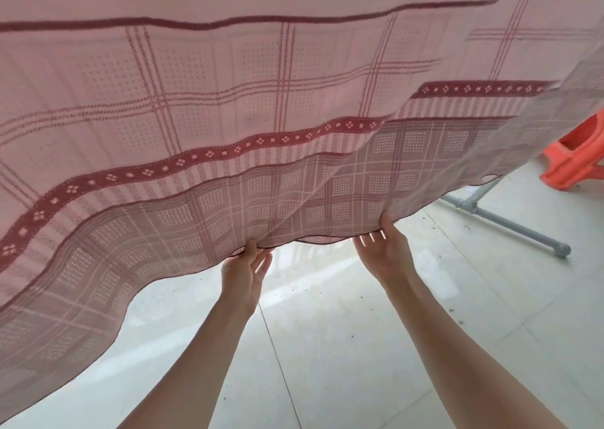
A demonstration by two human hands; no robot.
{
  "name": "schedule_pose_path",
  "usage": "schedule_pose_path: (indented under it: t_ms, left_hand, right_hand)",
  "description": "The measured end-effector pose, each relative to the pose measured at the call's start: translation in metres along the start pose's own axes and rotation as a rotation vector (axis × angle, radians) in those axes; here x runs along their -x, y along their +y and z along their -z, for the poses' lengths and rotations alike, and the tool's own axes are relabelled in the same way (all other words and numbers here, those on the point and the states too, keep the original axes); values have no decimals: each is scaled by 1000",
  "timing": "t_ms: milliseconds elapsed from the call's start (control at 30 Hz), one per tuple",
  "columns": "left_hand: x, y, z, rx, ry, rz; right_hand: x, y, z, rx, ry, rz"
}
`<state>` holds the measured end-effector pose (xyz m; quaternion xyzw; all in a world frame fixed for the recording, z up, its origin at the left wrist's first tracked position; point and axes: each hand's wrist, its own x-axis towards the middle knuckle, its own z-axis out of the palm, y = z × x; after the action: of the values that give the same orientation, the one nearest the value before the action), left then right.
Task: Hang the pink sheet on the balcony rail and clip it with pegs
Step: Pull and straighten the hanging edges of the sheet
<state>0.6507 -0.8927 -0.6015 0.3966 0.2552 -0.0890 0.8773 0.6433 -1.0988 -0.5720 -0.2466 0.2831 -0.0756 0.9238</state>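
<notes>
My 2 bare forearms reach forward and up from the bottom of the view, over a pale tiled floor (327,347). My left hand (243,273) is at the lower hem of the pink sheet (212,101), thumb up on the near face of the cloth and fingers going behind it, so it pinches the hem between thumb and fingers. My right hand (385,253) is a little higher and to the right, palm toward me; its thumb lies against the near side of the hem and the fingers go up behind the fabric, with the fingertips partly showing under the edge, so it too holds the hem in a pinch.

The sheet fills nearly all of the upper view, hanging in front of me and billowing toward me. It is pink with a darker red check pattern, a patterned red band and a thin dark hem line. Its lower part is doubled, 1 layer showing through the other. What carries its top edge is out of view.

Beyond the sheet on the right, a grey metal tube frame (510,226) stands on the floor, and further back an orange plastic stool (575,163) sits near the right edge.
</notes>
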Motion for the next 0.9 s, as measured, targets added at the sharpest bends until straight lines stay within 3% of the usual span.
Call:
schedule_pose_path:
  t_ms: [200, 433, 667, 900]
  left_hand:
    - [7, -21, -20, 8, -6, -26]
    - [-10, -55, -52, 271, 57, -150]
    - [-2, -148, -160, 265, -59, -222]
    - [12, -212, -237, 250, -20, -190]
  right_hand:
    - [-5, -46, 14, 30, 5, -4]
    - [-51, -102, 48, -35, -132, -82]
    - [-107, -171, 83, -53, -283, -161]
    - [-133, -219, 117, -36, -296, -194]
